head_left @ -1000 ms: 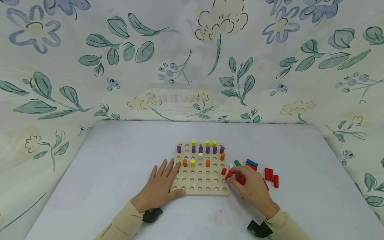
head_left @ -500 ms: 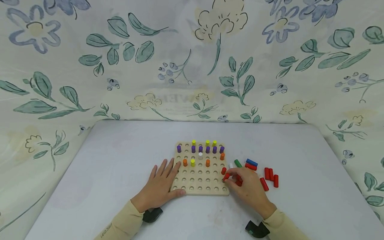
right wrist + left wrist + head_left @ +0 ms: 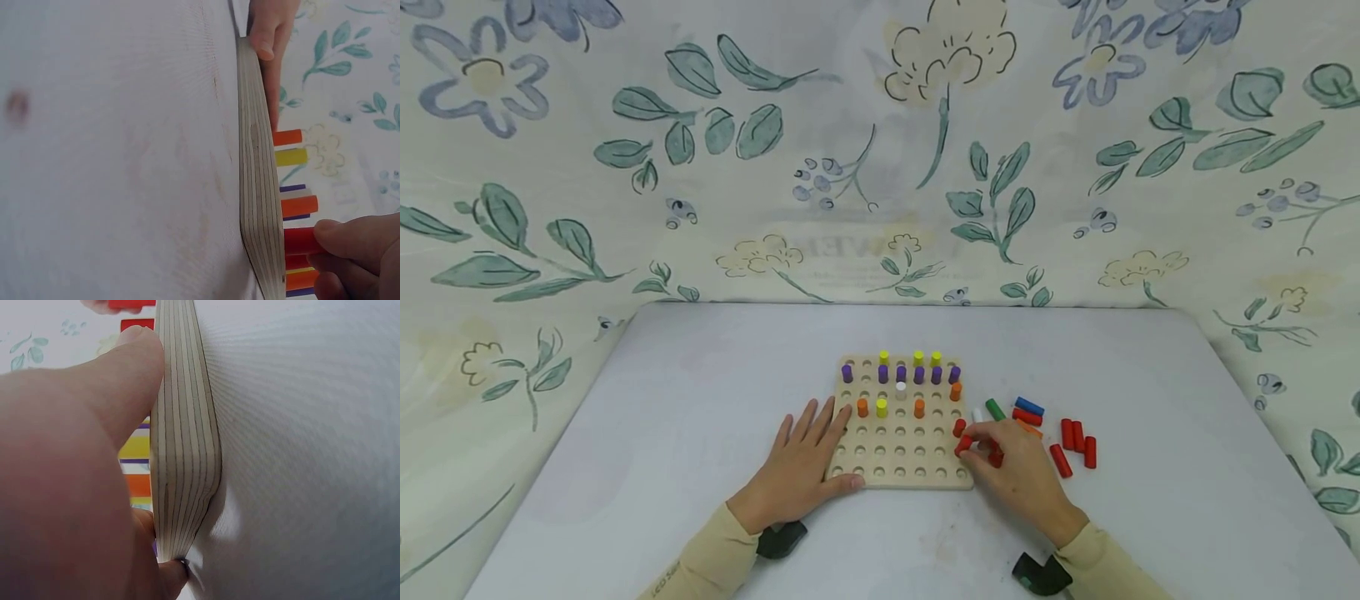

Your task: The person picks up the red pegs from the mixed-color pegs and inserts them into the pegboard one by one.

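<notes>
A light wooden pegboard with rows of round holes lies on the table, with yellow, purple, white, orange and red pegs standing in it. My left hand rests spread along the board's left edge, thumb at the front left corner. Between thumb and fingers my right hand pinches a red peg, upright at the board's right edge, its lower end right at the top face. Just behind it stands another red peg. More red shows beneath the right palm, partly hidden by the fingers.
Loose pegs lie right of the board: a green peg, a blue peg, an orange peg, a white one and several red pegs. A flower-patterned cloth hangs behind the white table.
The right hand has moved slightly left with the red peg, which has gone from tilted beside the board to more upright over its right edge. The left hand stays put.
</notes>
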Available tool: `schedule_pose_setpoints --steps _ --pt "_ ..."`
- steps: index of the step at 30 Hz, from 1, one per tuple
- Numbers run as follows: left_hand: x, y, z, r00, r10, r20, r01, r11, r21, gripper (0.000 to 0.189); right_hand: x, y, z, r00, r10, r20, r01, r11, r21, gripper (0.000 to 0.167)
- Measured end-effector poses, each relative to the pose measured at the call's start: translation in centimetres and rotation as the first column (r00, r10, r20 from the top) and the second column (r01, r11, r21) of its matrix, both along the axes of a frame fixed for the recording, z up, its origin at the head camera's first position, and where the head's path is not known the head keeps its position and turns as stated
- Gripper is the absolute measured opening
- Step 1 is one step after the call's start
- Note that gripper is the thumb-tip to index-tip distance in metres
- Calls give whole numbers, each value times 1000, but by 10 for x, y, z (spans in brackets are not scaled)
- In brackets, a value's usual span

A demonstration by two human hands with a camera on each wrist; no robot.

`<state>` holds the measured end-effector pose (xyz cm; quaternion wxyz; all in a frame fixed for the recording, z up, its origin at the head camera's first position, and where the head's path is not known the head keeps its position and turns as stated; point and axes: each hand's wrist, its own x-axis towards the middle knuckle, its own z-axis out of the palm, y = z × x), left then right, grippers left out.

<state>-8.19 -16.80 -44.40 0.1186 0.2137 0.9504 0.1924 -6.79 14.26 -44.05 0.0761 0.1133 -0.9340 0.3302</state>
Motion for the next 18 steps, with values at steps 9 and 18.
schedule_pose_setpoints --steps 9,18 --pt "1 0 1 1000 5 12 -5 1000 6 96 -2 0 -3 1000 10 16 -10 1000 -8 28" --pt "0 0 -1 1000 0 -16 0 1000 3 96 -2 1 -4 1000 21 11 -20 1000 -22 26"
